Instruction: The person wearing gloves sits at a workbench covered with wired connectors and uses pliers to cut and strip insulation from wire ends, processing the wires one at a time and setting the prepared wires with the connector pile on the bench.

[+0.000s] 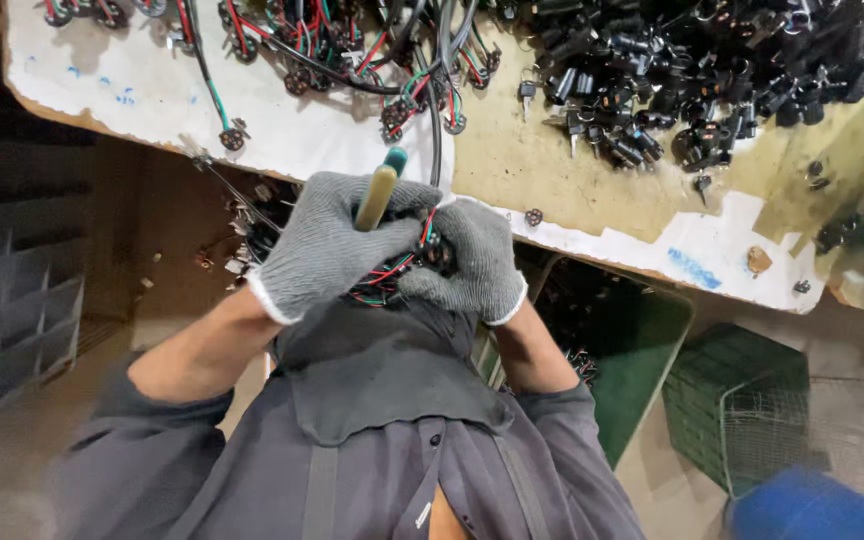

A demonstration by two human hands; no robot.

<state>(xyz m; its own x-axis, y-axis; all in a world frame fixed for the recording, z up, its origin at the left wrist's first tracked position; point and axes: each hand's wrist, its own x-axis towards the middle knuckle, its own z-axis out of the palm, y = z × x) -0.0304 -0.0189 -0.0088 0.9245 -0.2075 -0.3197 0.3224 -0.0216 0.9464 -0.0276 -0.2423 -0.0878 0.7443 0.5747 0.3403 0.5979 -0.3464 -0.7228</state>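
Two gloved hands, closed, just below the tabletop (pixel 592 170) edge: left hand (pixel 327 245) gripping a yellow-handled tool (pixel 377 195), right hand (pixel 472 262) clamped on a wire bundle (pixel 392 280). Bundle pressed between both hands. Black parts pile (pixel 692 80) farther up the tabletop.

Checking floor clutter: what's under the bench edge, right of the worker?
Under the workbench edge: a green bin holding dark small parts, mostly shadowed; a green mesh crate beside it; a blue object at the lower corner. The bin's far end is hidden by the bench.

A bundle of red, green and black wires (pixel 389 280) and a green-tipped yellowish tool (pixel 378 193).
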